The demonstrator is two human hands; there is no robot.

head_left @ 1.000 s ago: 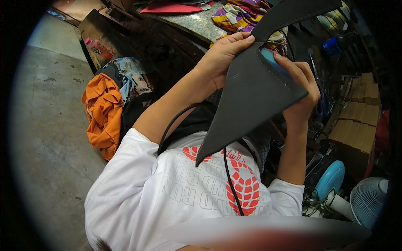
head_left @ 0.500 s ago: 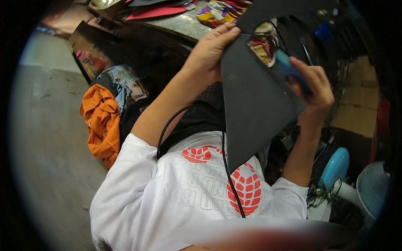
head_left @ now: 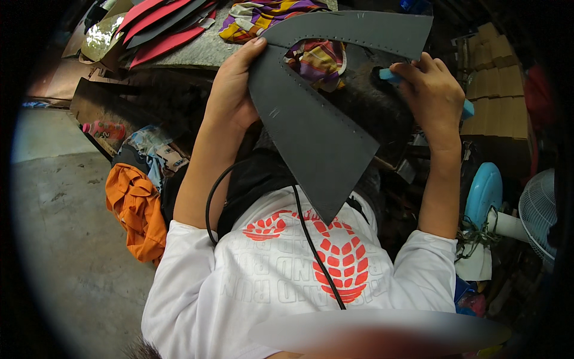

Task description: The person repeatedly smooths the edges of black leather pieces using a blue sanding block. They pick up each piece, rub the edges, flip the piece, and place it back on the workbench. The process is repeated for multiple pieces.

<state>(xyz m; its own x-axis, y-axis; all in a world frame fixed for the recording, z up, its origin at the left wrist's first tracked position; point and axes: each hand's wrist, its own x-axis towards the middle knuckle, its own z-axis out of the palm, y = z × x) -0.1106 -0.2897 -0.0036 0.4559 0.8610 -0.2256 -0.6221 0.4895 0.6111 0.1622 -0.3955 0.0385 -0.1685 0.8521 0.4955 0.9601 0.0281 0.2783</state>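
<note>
My left hand [head_left: 238, 84] grips a dark grey, V-shaped flat piece [head_left: 314, 128] at its bend, thumb on top and fingers underneath. Rows of small holes run along the inner edges of the piece, and two pale scratches mark its face. Its lower point reaches down over my shirt. To the right, my right hand [head_left: 433, 96] is closed round a blue-handled tool [head_left: 467, 109] with a dark end; its exact kind is unclear. That hand sits beside the piece's upper arm. Through the gap of the V shows a patterned purple and yellow cloth [head_left: 320, 60].
A grey worktop [head_left: 200, 51] at the far left carries stacked red and dark cut pieces [head_left: 170, 24]. Orange cloth [head_left: 137, 209] hangs at left. A white fan [head_left: 538, 209] and a light blue round seat [head_left: 484, 191] stand right, near cardboard [head_left: 499, 84]. A black cable [head_left: 311, 239] crosses my front.
The grey piece has moved left and turned, so both its arms now show. My right hand has drawn up and away from its inner edge, still holding the blue-handled tool.
</note>
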